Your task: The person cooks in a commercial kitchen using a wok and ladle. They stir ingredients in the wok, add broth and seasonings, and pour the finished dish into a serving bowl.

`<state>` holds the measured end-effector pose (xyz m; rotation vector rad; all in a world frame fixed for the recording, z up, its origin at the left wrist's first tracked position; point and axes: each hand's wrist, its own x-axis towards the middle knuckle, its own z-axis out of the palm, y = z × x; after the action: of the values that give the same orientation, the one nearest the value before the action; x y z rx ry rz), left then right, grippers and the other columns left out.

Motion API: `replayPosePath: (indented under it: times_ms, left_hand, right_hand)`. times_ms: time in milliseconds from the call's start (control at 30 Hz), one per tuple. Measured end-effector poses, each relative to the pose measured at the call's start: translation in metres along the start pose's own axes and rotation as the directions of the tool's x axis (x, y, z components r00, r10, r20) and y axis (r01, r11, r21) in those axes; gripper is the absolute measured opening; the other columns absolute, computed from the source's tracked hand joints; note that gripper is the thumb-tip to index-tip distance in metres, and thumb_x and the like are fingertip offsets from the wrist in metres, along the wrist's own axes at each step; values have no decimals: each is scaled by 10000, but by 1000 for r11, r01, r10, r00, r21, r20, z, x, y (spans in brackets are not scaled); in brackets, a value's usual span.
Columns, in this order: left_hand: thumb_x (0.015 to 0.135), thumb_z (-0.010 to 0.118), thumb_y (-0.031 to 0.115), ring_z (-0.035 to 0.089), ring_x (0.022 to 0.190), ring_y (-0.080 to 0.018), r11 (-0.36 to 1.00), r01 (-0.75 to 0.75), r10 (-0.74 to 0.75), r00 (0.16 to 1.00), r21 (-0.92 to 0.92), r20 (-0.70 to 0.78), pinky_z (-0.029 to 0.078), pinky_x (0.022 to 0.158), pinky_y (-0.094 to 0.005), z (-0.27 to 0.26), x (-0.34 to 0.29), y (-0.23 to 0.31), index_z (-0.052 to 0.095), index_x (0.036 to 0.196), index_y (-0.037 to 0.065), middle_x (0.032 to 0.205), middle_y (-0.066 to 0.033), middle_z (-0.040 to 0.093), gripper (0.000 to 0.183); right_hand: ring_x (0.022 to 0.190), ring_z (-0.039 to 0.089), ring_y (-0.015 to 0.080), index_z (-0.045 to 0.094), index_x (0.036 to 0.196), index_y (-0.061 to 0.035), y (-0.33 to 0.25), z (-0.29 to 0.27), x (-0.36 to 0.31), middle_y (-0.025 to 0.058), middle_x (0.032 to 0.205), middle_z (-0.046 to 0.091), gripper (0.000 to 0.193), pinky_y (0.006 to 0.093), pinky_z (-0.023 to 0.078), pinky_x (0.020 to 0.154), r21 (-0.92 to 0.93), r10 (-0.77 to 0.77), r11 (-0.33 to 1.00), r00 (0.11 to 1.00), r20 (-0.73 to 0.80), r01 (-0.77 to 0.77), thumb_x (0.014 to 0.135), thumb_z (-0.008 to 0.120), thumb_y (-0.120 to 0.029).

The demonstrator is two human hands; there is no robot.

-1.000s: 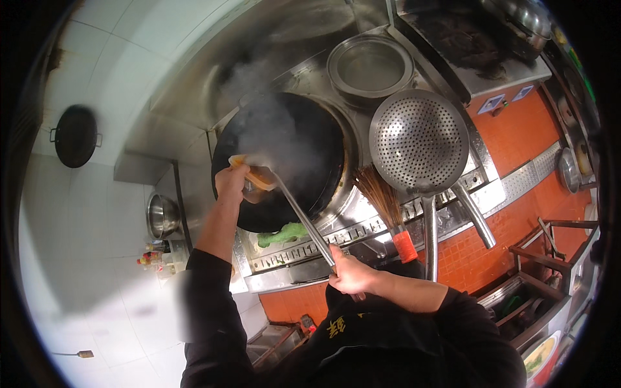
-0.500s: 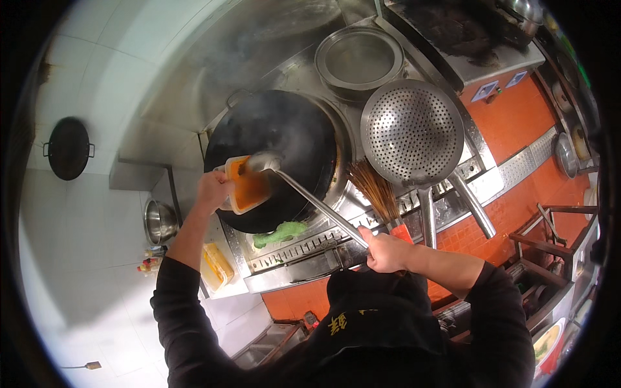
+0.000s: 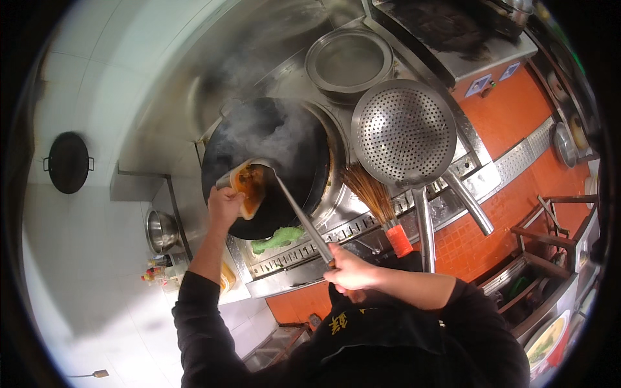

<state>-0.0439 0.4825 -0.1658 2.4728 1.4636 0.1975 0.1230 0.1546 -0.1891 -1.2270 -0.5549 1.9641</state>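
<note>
My left hand (image 3: 226, 207) is closed on the side of a pale plastic tub (image 3: 248, 213) that holds something orange-brown. It tips the tub over the black wok (image 3: 301, 139), from which smoke or steam rises. My right hand (image 3: 352, 268) grips the end of a long-handled metal ladle (image 3: 301, 218). The ladle's head is at the tub's far rim; I cannot tell whether it is inside or just against it. Smoke veils part of the wok's inside.
Right of the wok lie a perforated strainer (image 3: 404, 132) with its handle toward me and a bamboo brush (image 3: 372, 194). A round steel pot (image 3: 349, 61) stands behind. A green cloth (image 3: 278, 239) lies on the stove's front edge. A steel bowl (image 3: 162, 231) is at left.
My left hand has brought the tub a little right and turned it to a steeper tilt. My right hand has drawn left and nearer to me, with the ladle handle now steeper.
</note>
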Motion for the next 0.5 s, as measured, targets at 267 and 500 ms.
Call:
replayPosePath:
  times_ms: [267,500]
  left_hand:
    - [726,763,255,704,811,-275,855,483,-500,864,-189,-58,522,760,-380,17,35,26,737,921,1,883,-133,729,322]
    - [716,756,134,643,704,-180,900,359,-345,933,-247,101,488,662,-329,0,38,-1,707,824,-46,758,-87,684,215]
  right_hand:
    - [790,681,337,124,1442,128,9,19,22,264,879,655,792,396,549,715,-444,-85,891,995,50,98,857,588,-137]
    - [870,669,384,117,1443,145,-17,-17,0,276,897,652,818,407,548,780,-607,23,795,998,56,15,833,589,-127]
